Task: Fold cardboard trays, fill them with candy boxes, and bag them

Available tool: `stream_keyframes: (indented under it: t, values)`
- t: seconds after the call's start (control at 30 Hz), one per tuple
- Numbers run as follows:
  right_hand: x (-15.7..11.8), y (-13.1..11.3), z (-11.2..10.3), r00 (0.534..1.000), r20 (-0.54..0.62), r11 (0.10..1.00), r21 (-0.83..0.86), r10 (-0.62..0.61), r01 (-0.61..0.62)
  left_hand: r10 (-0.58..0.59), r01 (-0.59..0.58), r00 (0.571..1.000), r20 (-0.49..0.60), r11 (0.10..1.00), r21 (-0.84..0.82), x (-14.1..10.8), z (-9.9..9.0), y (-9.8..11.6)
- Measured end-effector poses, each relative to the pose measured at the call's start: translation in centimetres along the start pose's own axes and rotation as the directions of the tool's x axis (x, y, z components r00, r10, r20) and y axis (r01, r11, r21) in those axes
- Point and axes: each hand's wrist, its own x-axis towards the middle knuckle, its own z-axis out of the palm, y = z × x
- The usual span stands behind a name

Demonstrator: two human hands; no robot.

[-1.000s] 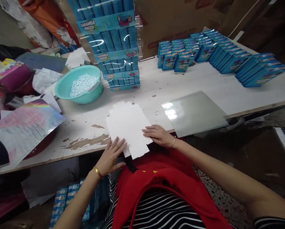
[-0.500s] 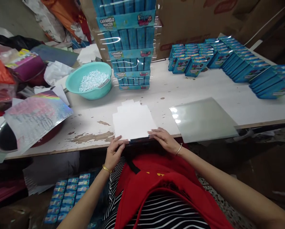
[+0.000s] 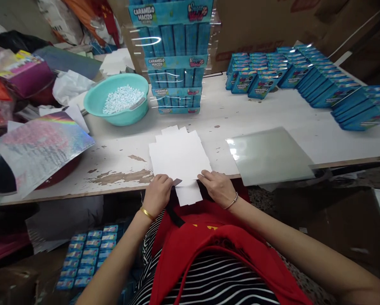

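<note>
A white die-cut card sheet [image 3: 180, 154] lies on the table at its front edge, its near flap hanging out over the edge toward my lap. My left hand [image 3: 159, 191] pinches the sheet's near left corner, where a small dark tab shows by the fingertips. At the near right corner my right hand [image 3: 217, 186] has its fingers pressed together on the card. To the right, a greenish transparent sheet [image 3: 270, 154] lies partly over the table edge.
A turquoise basin [image 3: 120, 118] of small pale pieces and a tall stack of blue candy boxes [image 3: 177, 80] stand behind. Small blue boxes [image 3: 261, 84] line the back right. A shiny printed sheet [image 3: 46, 148] rests over a bowl at left. More blue boxes [image 3: 90, 254] sit below.
The near flap, earlier folded with its dark side showing, now lies flat with its white side up. My left hand has turned over and moved slightly up and right. The view has shifted a little.
</note>
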Motion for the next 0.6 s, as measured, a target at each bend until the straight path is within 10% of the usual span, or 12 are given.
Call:
stream_keyframes:
  t: [0.3, 0.6]
  values:
    - [0.7, 0.5, 2.8, 0.977, -0.039, 0.973, 0.091, -0.209, 0.212, 0.101, -0.149, 0.963, 0.251, 0.972, 0.182, 3.1, -0.6, 1.6]
    - [0.7, 2.2, 3.9, 0.914, -0.139, 0.894, 0.195, -0.382, 0.403, 0.241, -0.277, 0.953, 0.184, 0.938, 0.206, 2.4, 0.0, 1.1]
